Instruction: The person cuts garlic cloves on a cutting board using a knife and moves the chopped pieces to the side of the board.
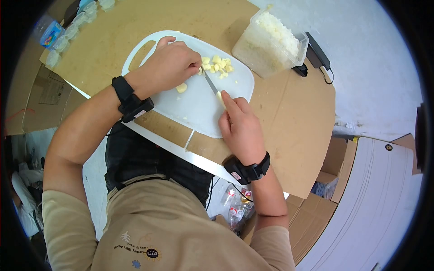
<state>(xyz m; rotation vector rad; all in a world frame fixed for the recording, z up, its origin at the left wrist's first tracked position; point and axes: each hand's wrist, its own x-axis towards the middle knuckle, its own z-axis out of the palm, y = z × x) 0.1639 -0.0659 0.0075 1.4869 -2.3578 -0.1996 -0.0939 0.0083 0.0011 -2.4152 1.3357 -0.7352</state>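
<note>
My right hand [242, 128] is closed around the pale handle of a small knife [210, 83], its blade pointing away and to the left over a white cutting board [181, 110]. My left hand [174, 65] rests over the board, fingers curled and pinched by the knife's tip, on a pale yellow piece that mostly hides under the fingertips. Just beyond the blade lies a small heap of chopped pale yellow pieces [219, 64], perhaps garlic. One larger rounded piece [181, 87] sits alone below my left hand.
A clear plastic tub [257, 52] heaped with white bits stands behind the board to the right. Beside it is a black power adapter [318, 50] with a cable. Small clear cups [72, 30] and a plastic bottle [49, 34] line the far left. Cardboard [294, 122] covers the table.
</note>
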